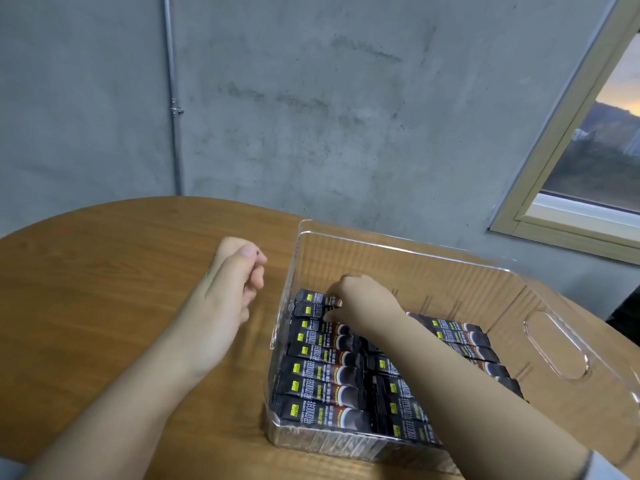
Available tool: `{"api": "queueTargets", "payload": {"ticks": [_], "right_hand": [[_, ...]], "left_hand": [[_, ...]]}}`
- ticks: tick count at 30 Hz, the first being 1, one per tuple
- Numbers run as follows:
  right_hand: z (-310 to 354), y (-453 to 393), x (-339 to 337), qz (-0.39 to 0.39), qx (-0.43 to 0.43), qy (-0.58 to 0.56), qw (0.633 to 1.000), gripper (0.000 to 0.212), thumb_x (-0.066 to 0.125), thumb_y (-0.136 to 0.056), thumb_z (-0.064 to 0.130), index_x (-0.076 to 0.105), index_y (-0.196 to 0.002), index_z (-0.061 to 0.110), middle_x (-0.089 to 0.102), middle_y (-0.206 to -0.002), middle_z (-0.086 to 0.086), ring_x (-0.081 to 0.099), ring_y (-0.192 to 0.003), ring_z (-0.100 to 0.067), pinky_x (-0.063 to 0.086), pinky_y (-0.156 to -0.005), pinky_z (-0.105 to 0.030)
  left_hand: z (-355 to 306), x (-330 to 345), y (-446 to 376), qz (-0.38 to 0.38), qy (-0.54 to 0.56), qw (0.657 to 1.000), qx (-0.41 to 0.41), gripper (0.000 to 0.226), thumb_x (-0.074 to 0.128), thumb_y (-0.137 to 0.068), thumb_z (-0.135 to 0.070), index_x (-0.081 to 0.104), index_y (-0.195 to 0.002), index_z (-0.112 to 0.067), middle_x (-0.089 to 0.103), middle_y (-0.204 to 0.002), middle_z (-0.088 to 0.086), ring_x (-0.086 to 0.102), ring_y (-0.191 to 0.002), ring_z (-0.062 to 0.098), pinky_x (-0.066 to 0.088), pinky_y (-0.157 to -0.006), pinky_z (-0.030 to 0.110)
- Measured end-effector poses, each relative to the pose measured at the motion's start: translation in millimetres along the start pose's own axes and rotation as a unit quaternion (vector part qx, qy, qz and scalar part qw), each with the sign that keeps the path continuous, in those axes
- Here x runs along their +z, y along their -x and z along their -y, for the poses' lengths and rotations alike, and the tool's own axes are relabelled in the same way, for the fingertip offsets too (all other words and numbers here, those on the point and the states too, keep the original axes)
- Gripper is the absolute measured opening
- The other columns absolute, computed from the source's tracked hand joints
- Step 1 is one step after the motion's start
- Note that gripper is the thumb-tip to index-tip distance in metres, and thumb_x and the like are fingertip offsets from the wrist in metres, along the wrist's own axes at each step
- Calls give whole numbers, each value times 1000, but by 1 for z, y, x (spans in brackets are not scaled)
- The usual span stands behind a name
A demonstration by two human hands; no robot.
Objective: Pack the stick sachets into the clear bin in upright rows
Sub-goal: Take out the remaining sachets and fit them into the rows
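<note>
I am pinching a sachet (pixel 317 308) with my right hand (pixel 360 299), fingers curled down onto its end at the far-left part of the clear bin (pixel 398 252). My forearm is reaching across the bin from its near-right corner, hiding some of the packets beneath it. My left hand (pixel 235 271) is hovering outside the bin, just beside its left wall, above the wooden table (pixel 104 289); its fingers are loosely curled with the thumb resting against them, and I am holding nothing in it.

The stick sachets (pixel 322 382), black with yellow marks and white lettering, are filling the bin's floor in rows: one row is running along the left wall from the near edge back to my right hand, and another (pixel 464 341) is showing past my forearm toward the bin's right side. They are packed tight, side against side. The bin's far portion is showing bare bottom, and an oval handle cutout (pixel 554 344) is piercing its right wall. The bin is sitting on the table's right part, with a grey concrete wall (pixel 311 98) and a window (pixel 606 150) beyond it.
</note>
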State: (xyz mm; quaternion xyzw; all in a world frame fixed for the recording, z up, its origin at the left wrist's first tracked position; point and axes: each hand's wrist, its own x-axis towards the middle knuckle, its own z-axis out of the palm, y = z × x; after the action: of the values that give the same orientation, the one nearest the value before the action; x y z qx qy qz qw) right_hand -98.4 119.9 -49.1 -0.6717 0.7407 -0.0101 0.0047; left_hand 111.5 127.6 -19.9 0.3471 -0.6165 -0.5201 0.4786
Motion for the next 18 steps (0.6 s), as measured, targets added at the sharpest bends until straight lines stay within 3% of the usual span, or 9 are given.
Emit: {"api": "queueTargets", "payload": {"ticks": [3, 8, 11, 14, 18], "right_hand": [[0, 14, -12, -60, -27, -55, 996, 36, 65, -88, 31, 63, -121, 16, 62, -118, -1, 57, -107, -19, 49, -87, -32], [12, 46, -36, -125, -89, -203, 967, 22, 63, -88, 35, 71, -103, 20, 65, -92, 11, 53, -75, 4, 38, -66, -6], [22, 58, -47, -150, -108, -265, 946, 24, 56, -92, 38, 70, -103, 22, 65, -87, 13, 52, -69, 4, 37, -62, -9], [31, 65, -56, -180, -136, -311, 923, 24, 51, -96, 36, 68, -108, 23, 67, -90, 14, 57, -79, 2, 41, -67, -10], [39, 68, -62, -185, -153, -400, 885, 22, 61, -90, 33, 64, -110, 24, 68, -85, 7, 57, -70, -5, 44, -64, -17]], "left_hand": [[-5, 1, 7, 32, -44, 998, 24, 18, 45, -99, -29, 58, -88, -23, 50, -55, -15, 40, -47, 3, 36, -47, 18], [-22, 4, 6, 3, 14, 993, 118, 9, 60, -83, -23, 68, -82, -19, 68, -70, -4, 60, -65, 8, 50, -63, 22], [-31, 6, 0, -27, 77, 986, 148, 10, 64, -72, -18, 67, -81, -15, 70, -67, -10, 60, -62, -1, 47, -61, 10], [-35, 8, -6, -42, 80, 988, 128, 9, 65, -80, -3, 64, -81, -12, 66, -57, -7, 54, -46, 1, 43, -46, 11], [-32, 16, -9, -27, 45, 994, 97, 13, 65, -83, 2, 63, -82, -11, 63, -52, -2, 54, -43, 2, 45, -43, 13]]}}
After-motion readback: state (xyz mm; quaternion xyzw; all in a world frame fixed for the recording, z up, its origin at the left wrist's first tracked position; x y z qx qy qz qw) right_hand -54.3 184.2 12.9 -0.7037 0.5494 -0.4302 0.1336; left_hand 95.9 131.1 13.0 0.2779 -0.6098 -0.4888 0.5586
